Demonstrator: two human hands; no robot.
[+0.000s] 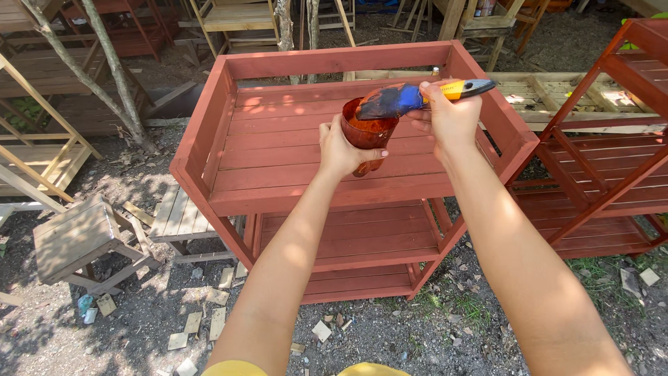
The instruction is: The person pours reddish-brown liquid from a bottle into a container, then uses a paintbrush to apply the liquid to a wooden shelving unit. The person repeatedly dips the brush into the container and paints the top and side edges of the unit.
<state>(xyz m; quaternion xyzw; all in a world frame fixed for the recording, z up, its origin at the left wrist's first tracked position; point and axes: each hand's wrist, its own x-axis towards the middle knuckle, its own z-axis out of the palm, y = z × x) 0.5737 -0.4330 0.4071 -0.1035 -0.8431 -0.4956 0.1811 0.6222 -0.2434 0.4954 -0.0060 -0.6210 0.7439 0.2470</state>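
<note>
Our left hand [341, 150] gripped the light, probably slippery paint cup [364, 132] around its side; our right hand [449, 115] pinched the stiff paintbrush [410, 97] handle.

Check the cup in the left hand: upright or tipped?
Roughly upright. The paint cup has its open mouth facing up in the left hand, with the brush lying across its rim.

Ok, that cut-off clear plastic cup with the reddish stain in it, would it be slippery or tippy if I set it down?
The stain-coated plastic cup is smeared inside and out, so it probably feels slick; the left hand wraps it fully. It looks thin-walled, likely light and easy to squash. Narrow and tall, it may tip on the red-stained slatted wooden shelf, especially with the blue-and-yellow-handled paintbrush resting across its rim.
</note>
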